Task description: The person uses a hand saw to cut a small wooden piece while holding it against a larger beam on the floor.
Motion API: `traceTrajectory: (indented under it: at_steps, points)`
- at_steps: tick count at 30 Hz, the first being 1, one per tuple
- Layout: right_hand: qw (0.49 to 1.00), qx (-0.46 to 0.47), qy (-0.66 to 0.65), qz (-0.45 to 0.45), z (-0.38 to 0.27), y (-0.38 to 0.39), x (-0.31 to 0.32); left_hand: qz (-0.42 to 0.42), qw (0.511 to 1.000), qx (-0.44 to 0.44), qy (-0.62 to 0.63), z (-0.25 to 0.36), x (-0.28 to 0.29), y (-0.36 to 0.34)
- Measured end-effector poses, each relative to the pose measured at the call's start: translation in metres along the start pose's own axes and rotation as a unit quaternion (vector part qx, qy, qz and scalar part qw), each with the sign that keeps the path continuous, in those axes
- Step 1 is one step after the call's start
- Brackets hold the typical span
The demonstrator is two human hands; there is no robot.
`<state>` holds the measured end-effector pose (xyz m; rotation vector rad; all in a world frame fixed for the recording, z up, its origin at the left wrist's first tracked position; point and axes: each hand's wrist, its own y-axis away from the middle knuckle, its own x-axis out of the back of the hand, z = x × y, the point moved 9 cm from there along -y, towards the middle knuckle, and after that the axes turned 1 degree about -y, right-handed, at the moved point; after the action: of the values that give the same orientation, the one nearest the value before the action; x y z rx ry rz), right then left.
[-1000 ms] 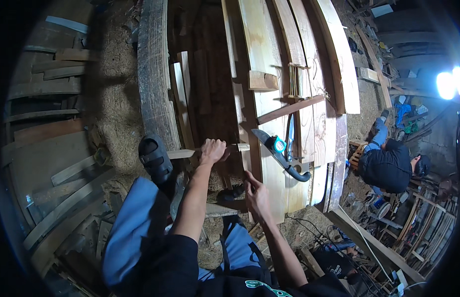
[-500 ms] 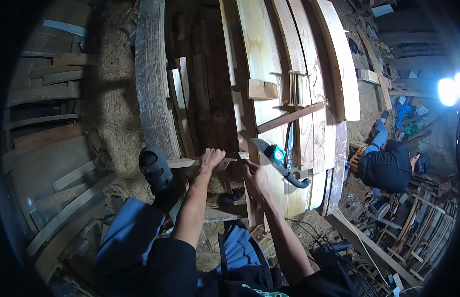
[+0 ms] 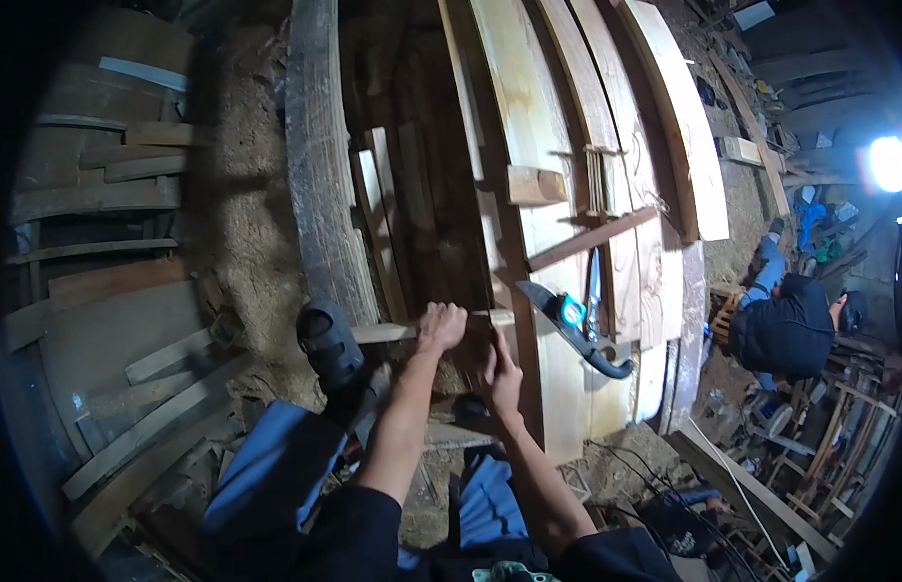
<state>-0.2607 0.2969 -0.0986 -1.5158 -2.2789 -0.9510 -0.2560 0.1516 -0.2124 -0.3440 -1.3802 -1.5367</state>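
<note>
tan and thin, a wood strip [image 3: 385,333] lies across the middle of the frame, with the left hand [image 3: 441,327] wrapped around it. it looks light and stiff, best held near its middle. i can't tell what the bent right hand [image 3: 503,374] grips.

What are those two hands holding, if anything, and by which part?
The left hand grips a narrow wooden strip around its middle. I can't tell what, if anything, the right hand holds.
</note>
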Motion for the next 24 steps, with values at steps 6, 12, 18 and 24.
traceTrajectory:
  at_steps: [6, 12, 18, 24]
  points:
    - [0.99, 0.101, -0.095, 0.031, 0.02, 0.012, -0.011, -0.026, 0.999, -0.018, -0.036, -0.001, 0.019, 0.011]
    - [0.989, 0.015, -0.138, -0.043, 0.01, 0.005, -0.005, -0.009, 0.998, -0.022, -0.053, 0.0, 0.027, 0.012]
    - [0.997, 0.027, -0.041, -0.065, 0.003, 0.005, 0.013, 0.012, 0.997, -0.023, -0.066, 0.01, 0.02, 0.011]
    - [0.991, -0.061, -0.073, -0.09, -0.026, 0.077, 0.042, 0.027, 0.997, 0.01, -0.066, -0.017, 0.028, 0.009]
